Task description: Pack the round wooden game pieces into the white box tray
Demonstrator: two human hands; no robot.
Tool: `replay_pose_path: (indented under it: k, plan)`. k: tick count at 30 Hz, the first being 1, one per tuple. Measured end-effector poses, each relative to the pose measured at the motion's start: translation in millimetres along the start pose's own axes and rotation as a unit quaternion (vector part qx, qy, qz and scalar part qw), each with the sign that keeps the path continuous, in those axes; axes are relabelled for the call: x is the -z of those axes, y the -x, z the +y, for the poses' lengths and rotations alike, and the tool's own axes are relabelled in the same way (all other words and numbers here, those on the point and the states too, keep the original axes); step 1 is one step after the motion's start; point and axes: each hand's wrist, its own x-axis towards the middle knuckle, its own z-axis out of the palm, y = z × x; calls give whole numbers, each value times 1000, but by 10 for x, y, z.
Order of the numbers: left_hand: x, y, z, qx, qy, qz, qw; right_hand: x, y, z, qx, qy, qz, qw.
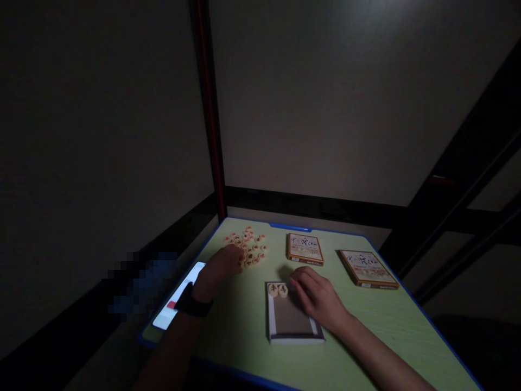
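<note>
My left hand (230, 259), with a dark band at the wrist, reaches into a loose spread of round Chinese chess pieces (255, 247) marked in red and black. Its fingertips are at the near left of the spread, and the back of the hand hides most of the fingers. My right hand (317, 293) hovers over the right side of a shallow open box tray (291, 317), fingers curled together. Whatever they hold, if anything, is hidden. Two black-marked chess pieces (278, 289) sit side by side in the tray's far left corner.
Two printed, flat boxes lie on the green table (240, 331): one box (305, 248) behind the tray, another box (367, 268) farther right. A lit phone (167, 312) rests along the left edge, partly behind my left wrist. Walls stand behind and to the left.
</note>
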Motion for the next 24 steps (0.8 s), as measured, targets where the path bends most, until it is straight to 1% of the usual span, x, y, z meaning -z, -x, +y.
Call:
replay_pose_path:
  k: [5, 9, 11, 13, 14, 17, 19, 21, 24]
  plan:
    - [-198, -10, 30, 10, -22, 17, 1000, 15, -5, 6, -1, 4, -1, 1000]
    - [-250, 51, 9, 0, -24, 39, 999, 20, 0, 20, 1, 9, -6, 1000]
    - [-202, 56, -11, -8, -23, 28, 999, 17, 5, 23, 0, 11, -5, 1000]
    - [-93, -1, -41, -11, -28, 9, 1000, 12, 9, 26, 1, 14, -2, 1000]
    - [-22, -55, -61, -10, -34, 2, 999, 10, 11, 28, 1, 16, -1, 1000]
    - [184, -280, -126, 25, -61, 11, 998, 5, 15, 34, 5, 19, -5, 1000]
    - [263, -430, -160, 29, -66, 15, 997, 4, 16, 39, 9, 20, -4, 1000]
    - [277, -547, -177, 28, -66, 16, 997, 7, 18, 42, 9, 23, -3, 1000]
    - [218, -662, -183, 28, -66, 10, 997, 16, 19, 42, 9, 30, -6, 999]
